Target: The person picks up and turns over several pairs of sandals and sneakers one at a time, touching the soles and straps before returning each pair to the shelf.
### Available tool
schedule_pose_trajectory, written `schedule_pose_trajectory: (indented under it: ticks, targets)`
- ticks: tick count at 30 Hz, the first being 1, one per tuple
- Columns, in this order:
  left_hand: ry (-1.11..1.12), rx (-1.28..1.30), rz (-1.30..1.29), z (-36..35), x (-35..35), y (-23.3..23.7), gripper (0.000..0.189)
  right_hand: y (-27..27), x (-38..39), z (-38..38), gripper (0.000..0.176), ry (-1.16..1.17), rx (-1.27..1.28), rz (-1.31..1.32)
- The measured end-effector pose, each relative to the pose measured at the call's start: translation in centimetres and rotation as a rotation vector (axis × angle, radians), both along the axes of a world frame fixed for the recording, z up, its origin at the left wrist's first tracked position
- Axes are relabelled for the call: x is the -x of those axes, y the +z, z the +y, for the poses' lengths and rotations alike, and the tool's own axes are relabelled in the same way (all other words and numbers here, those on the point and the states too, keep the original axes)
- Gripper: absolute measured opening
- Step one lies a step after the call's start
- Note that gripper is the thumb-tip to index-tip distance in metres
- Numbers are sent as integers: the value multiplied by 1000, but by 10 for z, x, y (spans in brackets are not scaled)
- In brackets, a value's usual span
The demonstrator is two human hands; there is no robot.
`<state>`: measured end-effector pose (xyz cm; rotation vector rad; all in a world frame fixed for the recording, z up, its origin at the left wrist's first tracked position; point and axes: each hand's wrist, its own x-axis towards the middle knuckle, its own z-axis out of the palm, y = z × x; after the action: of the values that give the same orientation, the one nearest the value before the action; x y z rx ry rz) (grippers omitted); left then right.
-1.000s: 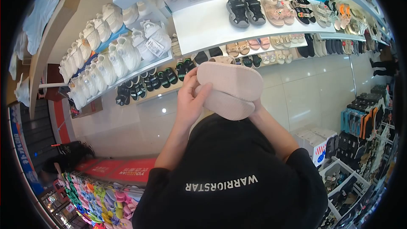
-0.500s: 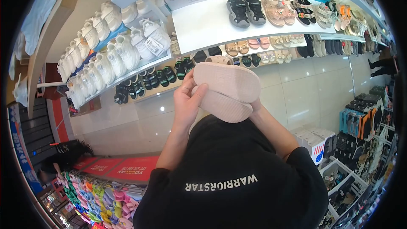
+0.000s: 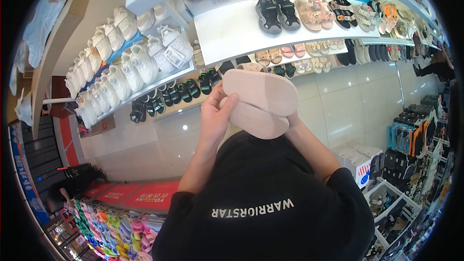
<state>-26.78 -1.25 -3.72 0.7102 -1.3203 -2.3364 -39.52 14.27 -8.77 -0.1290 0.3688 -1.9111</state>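
A pair of pale pink sandals is held up at the middle of the view, ribbed soles facing me, one overlapping the other. My left hand grips their left end, thumb across the lower sole and fingers behind. At the right end, my right hand holds them from behind and below; most of its fingers are hidden by the soles. Beyond the pair is a white shelf carrying black sandals and pink sandals.
White sneakers line a rack at the left. Colourful clogs hang at the lower left, near a person in dark clothes. White boxes stand at the right, and another person's legs show at the far right.
The view has shifted slightly. The sandals and both hands keep nearly the same pose. The person's legs at the far right have changed position a little.
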Motion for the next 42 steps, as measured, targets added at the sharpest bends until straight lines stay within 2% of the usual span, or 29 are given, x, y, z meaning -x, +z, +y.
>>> schedule_pose_trajectory:
  ticks: [1, 3, 4, 5, 6, 7, 9, 13, 16, 19, 23, 25, 26, 28, 29, 31, 32, 33, 34, 35, 37, 42]
  targets:
    - [0, 1, 1, 1, 1, 3, 41, -1, 0, 0, 56, 2, 62, -38]
    - [9, 191, -81, 4, 1, 6, 63, -2, 0, -1, 58, -17, 66, -1]
    - [9, 191, -81, 6, 0, 6, 63, -2, 0, -2, 60, -37, 70, 36]
    - [-5, 293, -106, 9, -2, 6, 73, -1, 0, -1, 60, -38, 69, 36]
    - [-18, 396, -131, 13, -4, 6, 83, -1, 0, -1, 59, -38, 42, 16]
    - [-18, 396, -131, 16, -5, 8, 83, 0, 0, -1, 59, -38, 15, -5]
    - [10, 594, -190, 24, -6, 13, 99, 4, -4, -2, 56, -47, -41, 46]
    - [10, 582, -152, 28, -9, 11, 107, 18, -19, -4, 47, -57, -173, 92]
    - [-53, 615, -202, 28, -10, 11, 111, 17, -24, 1, 38, -10, -156, 227]
    - [-67, 551, -175, 30, -10, 15, 111, 29, -28, 3, 32, -31, -138, 168]
    - [-90, 518, -139, 32, -9, 19, 111, 33, -29, 4, 32, -74, -150, 219]
    - [-93, 483, -132, 32, -10, 15, 111, 33, -26, 6, 30, -60, -187, 390]
    - [-116, 490, -105, 31, -13, 7, 111, 31, -23, 8, 30, -59, -186, 391]
    - [-140, 499, -76, 32, -13, 2, 111, 29, -18, 10, 25, -26, -265, 689]
    - [-132, 422, -45, 35, -13, 2, 106, 30, -18, 11, 25, -27, -264, 690]
    - [-123, 346, -14, 37, -18, -1, 102, 52, -17, 8, 18, -104, -458, 948]
    - [-181, 123, 37, 36, -23, -5, 97, 58, -15, 9, 18, -104, -457, 948]
    - [-239, -101, 87, 36, -25, -7, 93, 62, -12, 10, 17, -132, -469, 1195]
    - [-232, -154, 53, 37, -26, -4, 81, 65, -11, 11, 18, -161, -478, 1443]
    - [-233, -154, 54, 37, -28, -7, 81, 68, -11, 11, 18, -162, -478, 1443]
    - [-277, -370, 449, 35, -31, -14, 79, 72, -15, 7, 24, -334, -403, 1848]
    - [-251, -339, 342, 31, -42, -19, 79, 79, -21, 3, 28, -341, -399, 1957]
